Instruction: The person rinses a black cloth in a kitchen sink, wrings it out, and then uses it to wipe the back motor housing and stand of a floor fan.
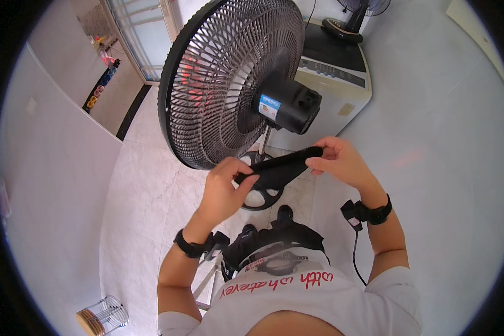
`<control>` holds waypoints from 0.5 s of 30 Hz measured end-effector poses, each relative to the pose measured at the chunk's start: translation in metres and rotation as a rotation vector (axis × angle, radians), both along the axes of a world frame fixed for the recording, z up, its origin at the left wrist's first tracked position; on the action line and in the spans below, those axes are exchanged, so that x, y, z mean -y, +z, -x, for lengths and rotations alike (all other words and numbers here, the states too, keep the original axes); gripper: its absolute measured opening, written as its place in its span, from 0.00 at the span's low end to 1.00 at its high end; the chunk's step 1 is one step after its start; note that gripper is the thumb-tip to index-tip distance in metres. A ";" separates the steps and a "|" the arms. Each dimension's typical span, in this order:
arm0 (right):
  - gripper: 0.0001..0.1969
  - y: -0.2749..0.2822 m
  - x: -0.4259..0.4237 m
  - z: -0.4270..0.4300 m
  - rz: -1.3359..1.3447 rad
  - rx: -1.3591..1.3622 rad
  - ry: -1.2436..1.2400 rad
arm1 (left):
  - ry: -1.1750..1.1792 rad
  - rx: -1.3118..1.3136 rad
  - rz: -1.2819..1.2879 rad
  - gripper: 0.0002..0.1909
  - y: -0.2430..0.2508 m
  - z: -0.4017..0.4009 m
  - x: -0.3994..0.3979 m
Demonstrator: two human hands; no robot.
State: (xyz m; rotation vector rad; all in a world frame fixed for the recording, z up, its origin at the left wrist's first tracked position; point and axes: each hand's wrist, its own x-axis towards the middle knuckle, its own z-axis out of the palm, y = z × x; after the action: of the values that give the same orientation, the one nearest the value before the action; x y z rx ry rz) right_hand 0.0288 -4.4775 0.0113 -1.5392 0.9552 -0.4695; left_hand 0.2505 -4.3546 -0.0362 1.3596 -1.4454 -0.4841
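Note:
A piece of black cloth (280, 169) is stretched between my two hands in front of my body. My left hand (229, 189) pinches its left end between thumb and fingers. Its right end, slightly higher, is gripped by the thumb and fingers of my right hand (340, 163). Just beyond the cloth stands a large black pedestal fan (231, 88), its grille facing left and its motor housing (296, 105) toward the right. The fan's round base (258, 206) shows partly behind and below the cloth.
Behind the fan is a top-loading washing machine (327, 101) with a smaller fan (353, 25) on its lid. A glazed door (140, 38) stands at the upper left. Stacked round stools (94, 321) are at the lower left. Walls flank both sides.

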 end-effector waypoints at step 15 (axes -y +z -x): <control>0.08 -0.017 0.011 0.014 0.788 -0.078 0.162 | -0.272 -0.189 -0.227 0.05 0.020 -0.015 0.004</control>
State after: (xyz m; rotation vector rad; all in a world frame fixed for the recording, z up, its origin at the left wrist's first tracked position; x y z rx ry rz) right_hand 0.0144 -4.4882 -0.0060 -2.3357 0.7210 -0.7234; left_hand 0.2659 -4.3587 -0.0158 1.2569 -1.4565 -0.9522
